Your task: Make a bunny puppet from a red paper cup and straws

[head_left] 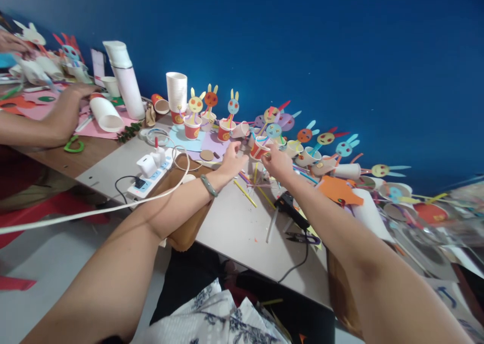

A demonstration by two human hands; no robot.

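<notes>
A red and white paper cup with a blue paper bunny face above it stands near the back of the table. My right hand is closed on the cup's right side. Just left of the cup, my left hand has its fingers apart and holds nothing. Behind and left of it is another red cup with a light-blue bunny face. Colored sticks lie on the table below my hands.
A black glue gun with a cord and scissors lie near my right forearm. A power strip and white cable are at left, beside a brown tray. Bunny cups line the blue wall. Another person's arm rests at far left.
</notes>
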